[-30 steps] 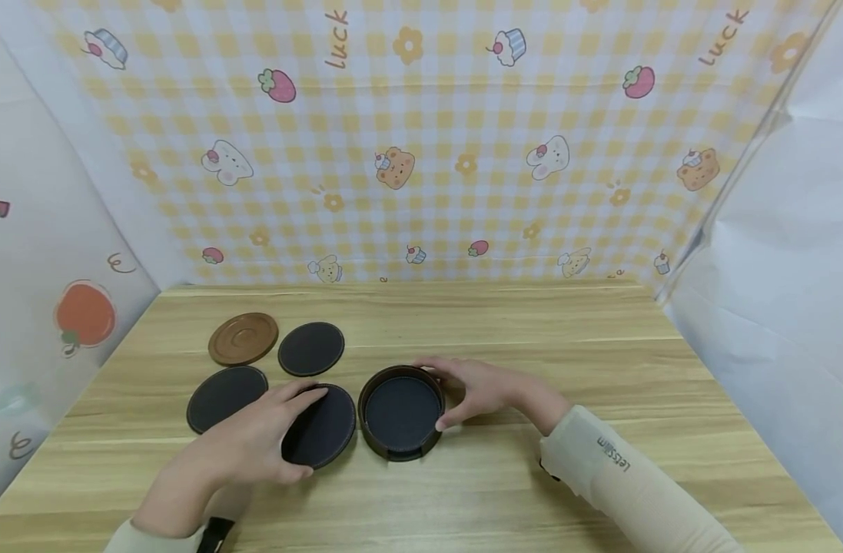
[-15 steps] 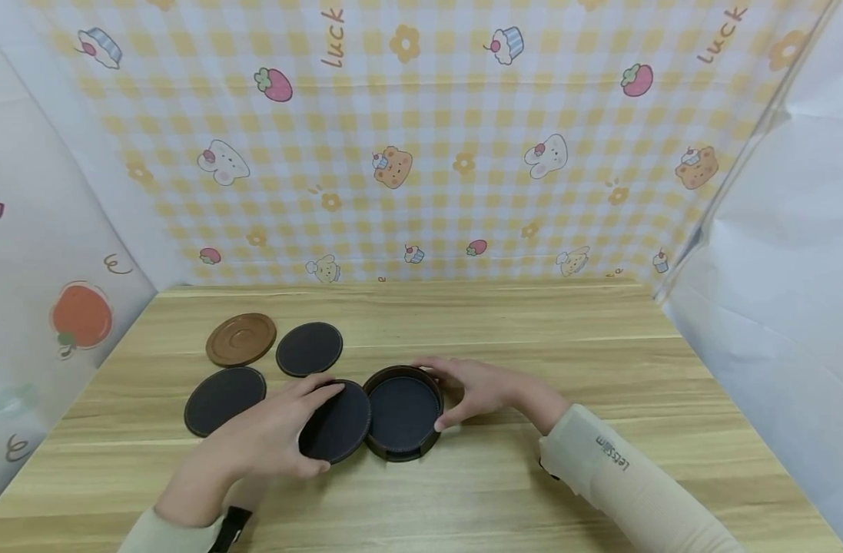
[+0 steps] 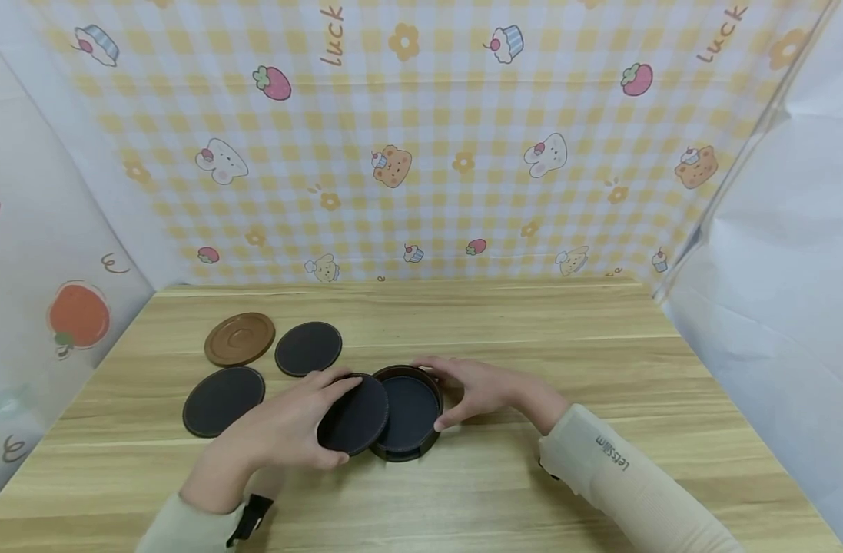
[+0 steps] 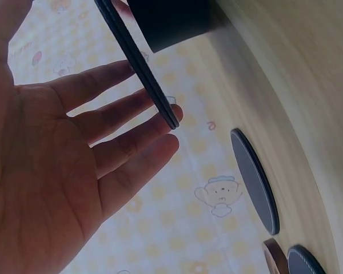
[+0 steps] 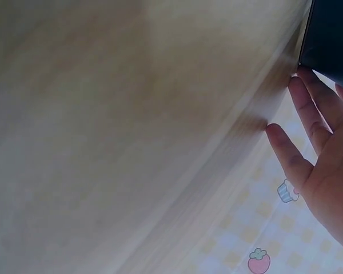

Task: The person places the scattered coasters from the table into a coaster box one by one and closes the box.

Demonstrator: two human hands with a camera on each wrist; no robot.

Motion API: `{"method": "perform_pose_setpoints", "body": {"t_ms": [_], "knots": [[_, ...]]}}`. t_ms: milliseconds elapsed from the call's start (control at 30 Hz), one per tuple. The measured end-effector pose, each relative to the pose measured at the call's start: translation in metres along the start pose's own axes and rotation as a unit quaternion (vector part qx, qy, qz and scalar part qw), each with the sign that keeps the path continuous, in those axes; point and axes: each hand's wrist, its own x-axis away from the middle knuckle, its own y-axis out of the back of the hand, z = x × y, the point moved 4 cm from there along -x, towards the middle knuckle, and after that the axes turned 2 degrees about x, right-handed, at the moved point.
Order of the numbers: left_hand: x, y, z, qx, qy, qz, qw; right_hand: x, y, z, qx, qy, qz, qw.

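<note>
My left hand point(image 3: 286, 426) pinches a round black coaster point(image 3: 357, 418) by its edges, thumb at the near side and fingers at the far side. The coaster is lifted and tilted, and its right part overlaps the left rim of a round dark coaster holder point(image 3: 402, 456). In the left wrist view the held coaster point(image 4: 138, 65) shows edge-on as a double dark line, apart from the holder point(image 4: 171, 23). My right hand point(image 3: 479, 390) grips the holder's right side, fingers behind and thumb in front. A black disc surface point(image 3: 416, 415) shows inside the holder.
To the left on the wooden table point(image 3: 532, 491) lie a brown ringed disc point(image 3: 240, 339) and two black coasters, one farther back point(image 3: 309, 349) and one nearer point(image 3: 222, 401). A checkered cloth point(image 3: 435, 200) hangs behind the table, with white sheets at both sides.
My left hand has moved right with the black coaster, from beside the holder to over its left rim. The right hand and the holder have stayed in place.
</note>
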Motion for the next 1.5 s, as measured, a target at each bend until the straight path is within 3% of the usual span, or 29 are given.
{"method": "perform_pose_setpoints", "body": {"t_ms": [233,733,900,1200,1500], "knots": [[-0.01,-0.002,-0.006,-0.008,-0.024,-0.003,0.9997,0.0,0.0,0.0,-0.004,0.003,0.003,1.0],[-0.033,-0.003,-0.013,0.003,-0.027,0.028,0.9992,-0.001,0.0,0.005,-0.015,0.024,0.011,1.0],[-0.042,-0.004,-0.019,0.001,-0.043,0.034,0.9985,0.002,0.001,0.004,-0.034,0.029,0.02,0.999],[-0.05,-0.006,-0.024,0.005,-0.046,0.041,0.9981,0.019,0.007,0.003,-0.094,0.001,-0.011,0.995],[-0.055,-0.01,-0.028,0.025,-0.045,0.055,0.9971,0.025,-0.003,0.01,-0.153,-0.017,-0.036,0.987]]}}
